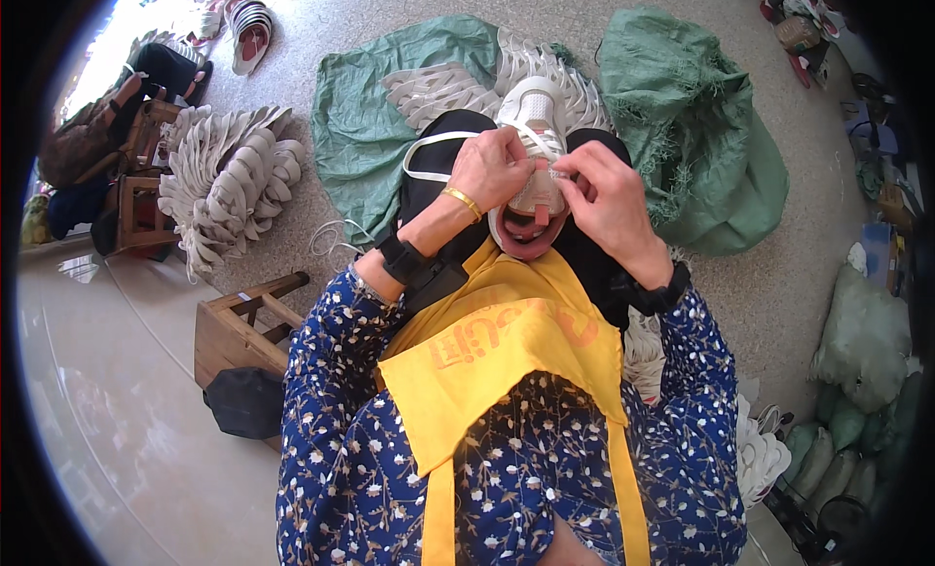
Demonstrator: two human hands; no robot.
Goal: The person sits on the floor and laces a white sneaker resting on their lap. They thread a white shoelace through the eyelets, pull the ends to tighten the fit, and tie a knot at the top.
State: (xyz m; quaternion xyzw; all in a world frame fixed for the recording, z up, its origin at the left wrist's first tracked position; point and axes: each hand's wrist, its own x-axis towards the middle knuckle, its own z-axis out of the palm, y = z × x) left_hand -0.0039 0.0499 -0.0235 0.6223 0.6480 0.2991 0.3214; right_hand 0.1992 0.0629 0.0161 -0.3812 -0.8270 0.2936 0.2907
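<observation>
A white sneaker [535,100] with a pink lining and pink tongue tab rests between my knees, its toe pointing away from me. My left hand [490,169] is closed in a pinch at the left side of the lacing. From it a loop of white shoelace [414,161] hangs over my dark-clad left knee. On the opposite side, my right hand [598,188] pinches the lace by the sneaker's right eyelet edge. The fingertips of both hands are close together above the tongue and partly hide the eyelets.
White shoe uppers [443,95] lie on a green sack [355,128] beyond my knees. Another green sack [696,128] slumps at right. Left are stacked pale uppers [229,181] and a wooden stool [243,322]. Another person's legs [161,69] show at far left. Bags [862,332] line the right.
</observation>
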